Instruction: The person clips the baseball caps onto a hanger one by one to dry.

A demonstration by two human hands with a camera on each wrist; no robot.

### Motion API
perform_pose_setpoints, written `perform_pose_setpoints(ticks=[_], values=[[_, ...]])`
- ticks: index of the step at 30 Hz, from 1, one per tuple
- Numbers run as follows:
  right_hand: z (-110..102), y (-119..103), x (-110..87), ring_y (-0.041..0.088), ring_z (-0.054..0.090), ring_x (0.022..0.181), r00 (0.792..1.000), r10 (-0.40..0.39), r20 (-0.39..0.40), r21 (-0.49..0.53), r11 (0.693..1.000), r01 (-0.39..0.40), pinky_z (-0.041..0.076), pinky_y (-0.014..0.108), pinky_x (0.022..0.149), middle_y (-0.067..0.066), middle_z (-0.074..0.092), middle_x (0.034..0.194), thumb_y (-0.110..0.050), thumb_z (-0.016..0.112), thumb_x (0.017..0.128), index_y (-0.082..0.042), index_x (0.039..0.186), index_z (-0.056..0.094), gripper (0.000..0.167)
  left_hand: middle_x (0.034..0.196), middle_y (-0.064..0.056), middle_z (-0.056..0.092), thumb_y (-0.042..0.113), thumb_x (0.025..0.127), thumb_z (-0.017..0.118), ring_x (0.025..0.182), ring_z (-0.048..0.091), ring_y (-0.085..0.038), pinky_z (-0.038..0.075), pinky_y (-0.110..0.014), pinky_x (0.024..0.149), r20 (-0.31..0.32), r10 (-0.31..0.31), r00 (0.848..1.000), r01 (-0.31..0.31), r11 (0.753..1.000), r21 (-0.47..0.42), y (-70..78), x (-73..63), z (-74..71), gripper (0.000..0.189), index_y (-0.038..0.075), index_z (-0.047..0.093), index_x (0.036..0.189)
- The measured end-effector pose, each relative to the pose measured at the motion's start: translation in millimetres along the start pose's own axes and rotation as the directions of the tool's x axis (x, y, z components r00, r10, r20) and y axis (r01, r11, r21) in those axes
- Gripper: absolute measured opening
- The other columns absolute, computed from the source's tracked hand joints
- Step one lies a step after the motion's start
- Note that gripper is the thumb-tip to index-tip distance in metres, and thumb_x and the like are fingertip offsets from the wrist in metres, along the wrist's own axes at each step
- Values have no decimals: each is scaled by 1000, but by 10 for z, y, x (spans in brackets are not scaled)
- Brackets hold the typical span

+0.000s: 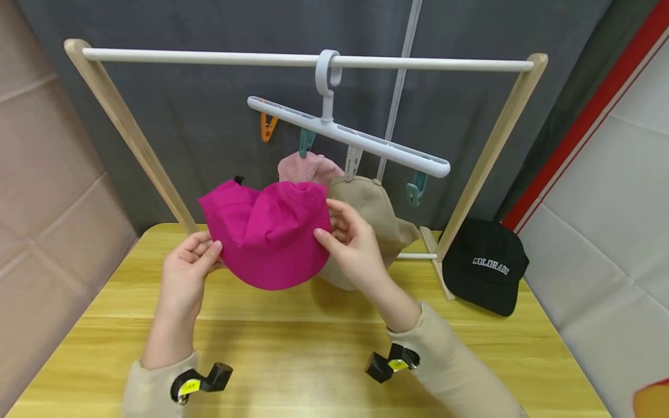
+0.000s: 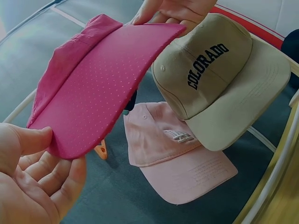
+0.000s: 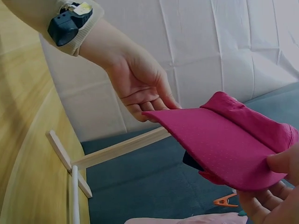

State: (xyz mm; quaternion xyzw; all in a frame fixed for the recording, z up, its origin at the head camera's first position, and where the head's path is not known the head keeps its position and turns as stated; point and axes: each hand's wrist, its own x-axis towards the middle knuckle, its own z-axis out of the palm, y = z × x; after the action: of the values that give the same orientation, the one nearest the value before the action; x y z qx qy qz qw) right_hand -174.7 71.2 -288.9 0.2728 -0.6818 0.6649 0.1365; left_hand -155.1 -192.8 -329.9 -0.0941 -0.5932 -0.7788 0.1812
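Note:
A magenta cap (image 1: 277, 238) is held up in front of the hanger, its perforated brim toward me and its crown slightly crumpled. My left hand (image 1: 188, 267) pinches one side of the brim between thumb and fingers. At the brim's other side, my right hand (image 1: 355, 241) grips with the thumb on the near face. Behind it hang a pale pink cap (image 2: 180, 154) and a tan cap (image 2: 210, 70) lettered COLORADO, both from clips on the white hanger (image 1: 345, 133). The magenta cap partly covers these two in the head view.
The hanger hooks over a white bar (image 1: 209, 57) on a wooden frame. An orange clip (image 1: 268, 126) and a teal clip (image 1: 416, 188) hang without caps. A black COLORADO cap (image 1: 483, 264) rests on the wooden table (image 1: 292, 348), beside the frame's right foot.

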Motion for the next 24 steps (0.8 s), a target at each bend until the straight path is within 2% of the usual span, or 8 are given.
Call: perform_pose_setpoints(ticks=[6, 12, 17, 24], values=[[63, 64, 39, 29, 66, 90, 999, 25, 46, 35, 999, -27, 55, 37, 78, 24, 64, 108, 8, 62, 88, 2, 137, 44, 52, 80, -2, 68, -1, 94, 57, 65, 61, -11, 53, -21, 63, -7, -16, 1000, 16, 998, -53, -29, 54, -34, 15, 9, 68, 96], [95, 83, 103, 30, 66, 93, 995, 64, 76, 25, 997, -66, 54, 37, 81, 23, 64, 111, 9, 64, 86, 0, 142, 38, 61, 78, -1, 67, -2, 93, 57, 65, 59, -10, 51, -20, 62, -20, -25, 999, 23, 994, -110, -46, 117, -68, 14, 8, 68, 95], [123, 88, 168, 27, 67, 93, 991, 120, 67, 16, 993, -121, 54, 35, 81, 20, 65, 111, 7, 64, 87, 2, 133, 48, 50, 77, -1, 66, -1, 93, 59, 65, 58, -11, 51, -20, 61, -40, -45, 998, 39, 991, -132, -64, 168, -95, 13, 7, 69, 95], [152, 92, 219, 25, 68, 89, 984, 172, 49, -25, 985, -171, 54, 32, 80, 18, 67, 103, 4, 66, 87, 5, 120, 57, 35, 75, -2, 66, -1, 93, 58, 63, 58, -11, 51, -20, 59, -44, -62, 997, 54, 984, -173, -89, 204, -117, 13, 6, 69, 94]])
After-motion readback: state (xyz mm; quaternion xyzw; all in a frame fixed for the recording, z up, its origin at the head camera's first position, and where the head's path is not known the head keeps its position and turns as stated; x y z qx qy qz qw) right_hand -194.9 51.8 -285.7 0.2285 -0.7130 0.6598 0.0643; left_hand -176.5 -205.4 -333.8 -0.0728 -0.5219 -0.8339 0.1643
